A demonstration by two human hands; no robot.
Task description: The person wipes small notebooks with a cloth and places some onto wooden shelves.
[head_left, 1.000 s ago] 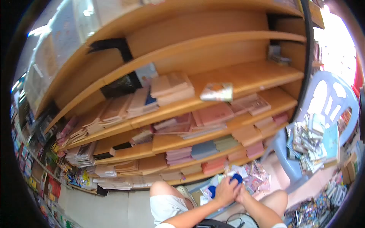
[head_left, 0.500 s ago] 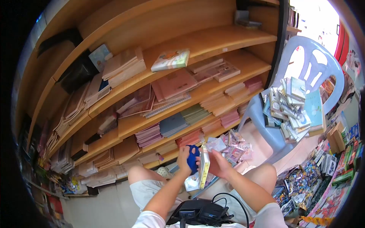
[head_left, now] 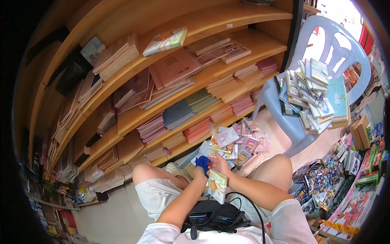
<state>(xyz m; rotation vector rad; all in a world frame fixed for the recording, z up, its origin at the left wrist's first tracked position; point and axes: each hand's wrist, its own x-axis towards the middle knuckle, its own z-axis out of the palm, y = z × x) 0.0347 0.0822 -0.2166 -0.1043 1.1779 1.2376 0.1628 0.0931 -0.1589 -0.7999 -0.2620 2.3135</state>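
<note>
My left hand (head_left: 199, 174) is closed on a bunched dark blue cloth (head_left: 202, 162) above my lap. Beside it, my right hand (head_left: 220, 166) has its fingers partly spread, with the fingertips at the edge of the cloth. A small book (head_left: 217, 185) with an orange star on its pale green cover stands tilted just below both hands, near my right wrist and against the black bag (head_left: 211, 213) on my lap. Whether a hand supports the book is hard to tell. Past my hands, plastic-wrapped packets and cards (head_left: 243, 142) lie in a pile on the floor.
Wooden shelves (head_left: 227, 26) with notebooks and paper stacks stand ahead and to the left. A blue plastic chair (head_left: 270, 99) at the right bears a heap of small books (head_left: 315, 95). Shiny packets (head_left: 321, 177) and boxes lie at the lower right. A black cable curves over my lap.
The small book has moved down from between my hands towards my lap and turned its star cover upward. My hands have come closer together at the cloth. The view has shifted.
</note>
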